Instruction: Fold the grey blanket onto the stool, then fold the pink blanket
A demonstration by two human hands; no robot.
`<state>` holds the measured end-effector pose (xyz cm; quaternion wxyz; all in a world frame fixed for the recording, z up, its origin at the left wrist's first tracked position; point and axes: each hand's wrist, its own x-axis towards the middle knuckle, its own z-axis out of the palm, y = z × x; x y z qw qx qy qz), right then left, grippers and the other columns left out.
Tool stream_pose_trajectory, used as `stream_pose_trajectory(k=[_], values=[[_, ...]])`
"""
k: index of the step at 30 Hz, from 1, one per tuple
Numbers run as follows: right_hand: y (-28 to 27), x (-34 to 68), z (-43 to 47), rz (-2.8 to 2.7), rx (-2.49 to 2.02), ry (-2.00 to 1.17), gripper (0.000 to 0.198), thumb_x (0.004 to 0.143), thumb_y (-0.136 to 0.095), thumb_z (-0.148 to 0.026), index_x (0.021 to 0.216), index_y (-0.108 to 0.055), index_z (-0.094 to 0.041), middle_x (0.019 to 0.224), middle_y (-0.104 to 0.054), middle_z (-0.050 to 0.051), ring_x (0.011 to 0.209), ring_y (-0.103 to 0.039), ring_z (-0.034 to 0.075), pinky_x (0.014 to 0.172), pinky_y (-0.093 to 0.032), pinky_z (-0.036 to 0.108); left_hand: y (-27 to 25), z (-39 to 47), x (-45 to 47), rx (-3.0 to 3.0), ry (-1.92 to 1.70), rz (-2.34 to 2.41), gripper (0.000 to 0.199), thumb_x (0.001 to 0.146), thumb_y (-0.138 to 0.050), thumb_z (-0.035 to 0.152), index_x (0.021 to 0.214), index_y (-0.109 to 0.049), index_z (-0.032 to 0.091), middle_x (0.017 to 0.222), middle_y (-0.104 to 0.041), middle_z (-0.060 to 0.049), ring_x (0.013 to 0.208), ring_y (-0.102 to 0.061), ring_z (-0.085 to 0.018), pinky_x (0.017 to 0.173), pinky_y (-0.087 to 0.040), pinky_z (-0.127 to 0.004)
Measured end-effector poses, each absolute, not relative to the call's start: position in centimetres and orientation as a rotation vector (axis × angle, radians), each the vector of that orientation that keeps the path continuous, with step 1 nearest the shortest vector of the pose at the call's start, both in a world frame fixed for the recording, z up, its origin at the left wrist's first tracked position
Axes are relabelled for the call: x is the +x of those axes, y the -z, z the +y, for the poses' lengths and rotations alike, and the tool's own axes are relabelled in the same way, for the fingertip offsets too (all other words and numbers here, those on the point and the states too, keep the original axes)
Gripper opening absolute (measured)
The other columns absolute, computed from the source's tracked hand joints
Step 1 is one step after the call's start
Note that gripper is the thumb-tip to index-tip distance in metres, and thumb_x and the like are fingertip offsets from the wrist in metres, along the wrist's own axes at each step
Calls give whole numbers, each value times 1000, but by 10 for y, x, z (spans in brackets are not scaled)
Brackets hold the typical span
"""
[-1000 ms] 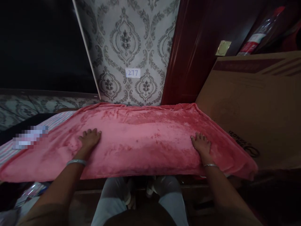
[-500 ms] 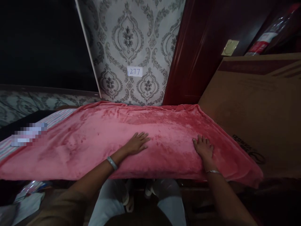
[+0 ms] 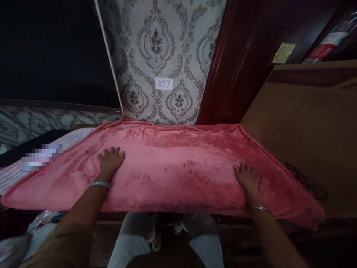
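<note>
Across the raised surface right in front of the person lies a pink plush fleece blanket [image 3: 173, 167], spread wide with its near edge hanging a little over the front; what carries it is hidden beneath the cloth. The left hand [image 3: 111, 160] rests palm-down on the left part of the blanket, fingers spread flat, a pale bangle on the wrist. The right hand [image 3: 247, 178] lies flat near the right end, fingers likewise spread, holding nothing. To smooth the cloth well, I judge both palms should keep light, even pressure and sweep outward toward the ends so ripples do not bunch at the middle. On the grey damask wallpaper [image 3: 156, 44] behind, a small white paper label [image 3: 163, 83] reads "277"; the big brown cardboard box [image 3: 304, 123] at right bears dark print too skewed to read
</note>
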<state>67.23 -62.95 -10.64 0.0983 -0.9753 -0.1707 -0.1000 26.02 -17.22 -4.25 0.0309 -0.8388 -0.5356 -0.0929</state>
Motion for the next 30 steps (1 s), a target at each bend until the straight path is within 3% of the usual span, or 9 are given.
stream_pose_trajectory(k=[7,14,19,23,26,30], values=[[107,672,-630,-499,-2892,292,67,99,-17,-48,151,-40,-12,156,-36,20,142,-33,37,108,-31,60,40,-192,250,-2532,492,-1588,55,92,-26,35,123,-66,11,121,-63,-23,116,-53,-38,95,-35,-53],[93,666,-630,-478,-2854,202,62,97,-25,-45,150,-39,-15,156,-36,20,143,-32,36,108,-29,62,38,-195,248,-2550,504,-1565,56,92,-25,31,127,-63,9,124,-62,-23,118,-52,-38,96,-36,-53],[65,650,-597,-457,-2823,105,58,96,-30,-38,145,-46,-14,149,-45,23,141,-36,37,106,-34,63,40,-195,248,-2539,543,-1577,54,91,-27,30,127,-63,12,127,-62,-21,119,-51,-38,97,-35,-53],[56,600,-527,-955,-2658,154,57,96,-39,-35,148,-44,-13,155,-41,17,145,-33,27,114,-32,44,41,-193,249,-2525,517,-1591,54,92,-28,32,125,-64,10,127,-62,-22,118,-52,-37,96,-36,-51],[54,539,-472,-1492,-2383,58,56,95,-45,-34,148,-45,-16,156,-39,15,145,-34,28,116,-30,48,43,-192,248,-2510,516,-1573,54,92,-26,31,125,-64,10,127,-62,-21,119,-52,-35,96,-36,-50],[49,464,-425,-1829,-2154,-168,60,97,-44,-42,154,-37,-24,162,-29,8,150,-23,28,119,-20,53,44,-192,247,-2504,521,-1550,54,93,-26,31,124,-65,10,125,-63,-20,117,-53,-35,94,-37,-50]])
